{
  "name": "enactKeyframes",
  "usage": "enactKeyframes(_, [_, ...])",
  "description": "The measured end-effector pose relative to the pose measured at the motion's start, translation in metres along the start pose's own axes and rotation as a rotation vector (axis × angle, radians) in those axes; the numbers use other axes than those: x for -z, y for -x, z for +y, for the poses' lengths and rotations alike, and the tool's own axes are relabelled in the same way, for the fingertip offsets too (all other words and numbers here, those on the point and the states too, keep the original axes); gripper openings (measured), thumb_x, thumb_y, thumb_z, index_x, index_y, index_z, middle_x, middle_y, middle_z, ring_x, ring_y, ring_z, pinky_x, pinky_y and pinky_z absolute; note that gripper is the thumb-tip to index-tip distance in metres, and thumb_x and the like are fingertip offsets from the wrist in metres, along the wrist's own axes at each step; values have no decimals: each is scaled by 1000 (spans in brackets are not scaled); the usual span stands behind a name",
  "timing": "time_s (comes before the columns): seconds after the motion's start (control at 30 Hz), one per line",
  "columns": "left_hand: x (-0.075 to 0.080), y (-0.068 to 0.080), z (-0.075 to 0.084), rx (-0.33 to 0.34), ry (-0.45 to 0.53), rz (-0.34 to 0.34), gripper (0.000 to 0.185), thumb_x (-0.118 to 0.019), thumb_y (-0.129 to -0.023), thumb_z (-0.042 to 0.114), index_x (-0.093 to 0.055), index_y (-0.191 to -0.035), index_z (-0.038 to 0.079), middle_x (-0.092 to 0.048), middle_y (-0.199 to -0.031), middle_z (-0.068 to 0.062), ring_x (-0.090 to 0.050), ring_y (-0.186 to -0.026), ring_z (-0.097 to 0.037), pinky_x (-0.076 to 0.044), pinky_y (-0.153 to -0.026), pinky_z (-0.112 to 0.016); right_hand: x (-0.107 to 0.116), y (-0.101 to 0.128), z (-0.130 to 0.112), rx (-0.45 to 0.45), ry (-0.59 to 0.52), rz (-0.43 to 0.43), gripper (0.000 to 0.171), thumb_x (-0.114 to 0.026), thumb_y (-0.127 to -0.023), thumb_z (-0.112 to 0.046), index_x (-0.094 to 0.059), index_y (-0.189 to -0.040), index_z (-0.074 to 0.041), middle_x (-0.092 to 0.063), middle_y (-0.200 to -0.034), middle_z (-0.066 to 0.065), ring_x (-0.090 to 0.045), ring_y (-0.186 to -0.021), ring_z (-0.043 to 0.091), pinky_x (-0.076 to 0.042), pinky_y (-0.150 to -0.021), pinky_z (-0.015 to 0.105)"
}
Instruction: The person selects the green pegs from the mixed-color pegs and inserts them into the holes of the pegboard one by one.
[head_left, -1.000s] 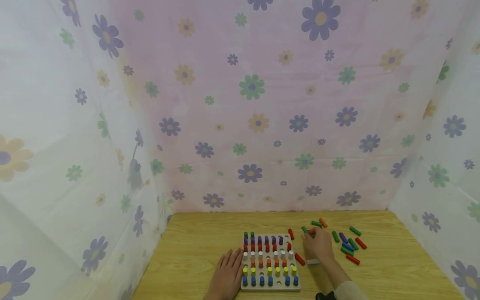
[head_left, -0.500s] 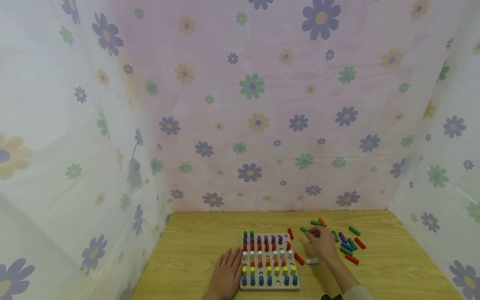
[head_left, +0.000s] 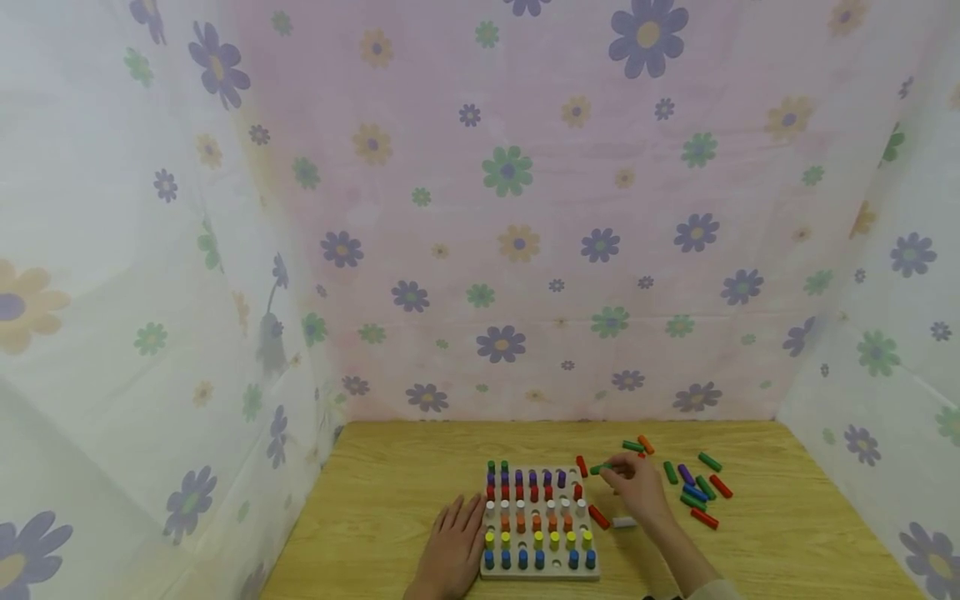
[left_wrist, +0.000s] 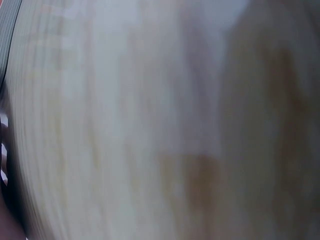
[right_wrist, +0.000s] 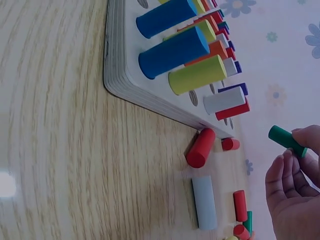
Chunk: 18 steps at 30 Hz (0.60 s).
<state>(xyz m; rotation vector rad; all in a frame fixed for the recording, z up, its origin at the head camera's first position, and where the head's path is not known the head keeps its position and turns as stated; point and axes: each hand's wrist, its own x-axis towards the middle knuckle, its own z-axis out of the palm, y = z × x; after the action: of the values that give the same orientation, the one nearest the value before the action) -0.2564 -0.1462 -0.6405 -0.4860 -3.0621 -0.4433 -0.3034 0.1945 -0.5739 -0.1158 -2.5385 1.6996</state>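
A pale pegboard (head_left: 540, 574) lies on the table with rows of upright pegs in blue, yellow, orange, white, red, purple and green; some holes show bare. My left hand (head_left: 452, 546) lies flat on the table, its finger side against the board's left edge. Between thumb and fingertips my right hand (head_left: 637, 490) pinches a green peg (right_wrist: 286, 139), held above the table just right of the board's far corner. Two green pegs (head_left: 498, 467) stand at the left of the farthest row. Blur hides the fingers' work in the left wrist view.
Loose red pegs (right_wrist: 201, 148) and a white peg (right_wrist: 204, 202) lie beside the board's right edge. Farther right is a scatter of green, red, blue and purple pegs (head_left: 686, 475). Flowered cloth (head_left: 517, 250) encloses the table's back and sides.
My right hand has lifted the green peg and carried it left toward the board, turning it nearly level. The left hand stays in place.
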Motion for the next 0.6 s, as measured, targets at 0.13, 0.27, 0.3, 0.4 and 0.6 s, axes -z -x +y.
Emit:
enactKeyframes(0.13, [0, -1, 0, -15, 3, 14, 61, -20, -112, 48, -43, -157, 14, -42, -161, -5, -34, -149, -36, -26, -120, -59, -4, 1, -2, -8, -10, -10, 23, -72, -96, -11, -68, -114, 3, -66, -99, 9, -61, -85, 20, -58, -68, 33])
enactKeyframes(0.27, [-1, -1, -1, -14, -1, 12, 62, -19, -112, 49, -43, -158, 15, -42, -161, -4, -33, -150, -36, -26, -120, -59, -7, 3, -4, -4, -5, -12, 22, -73, -95, -11, -69, -112, 2, -66, -97, 9, -60, -84, 19, -56, -65, 30])
enactKeyframes(0.3, [-2, -1, -1, -11, -2, 7, 62, -19, -112, 49, -43, -158, 15, -42, -161, -4, -33, -150, -35, -26, -120, -59, -8, 3, -5, -3, -6, -14, 21, -74, -95, -11, -69, -111, 2, -66, -97, 9, -60, -84, 18, -56, -65, 29])
enactKeyframes(0.4, [-2, -1, -1, -6, -3, 4, 63, -18, -112, 51, -42, -158, 16, -42, -161, -3, -33, -150, -35, -27, -121, -58, -11, 3, -8, -13, -25, -21, 20, -74, -94, -10, -70, -110, 1, -66, -96, 9, -60, -84, 19, -57, -66, 29])
enactKeyframes(0.6, [0, 1, -1, -8, 2, 17, 61, -21, -112, 50, -43, -158, 17, -43, -160, -3, -34, -149, -35, -28, -121, -57, -18, 2, -14, -16, -51, -32, 18, -74, -94, -9, -72, -109, 2, -66, -95, 8, -61, -83, 19, -56, -64, 26])
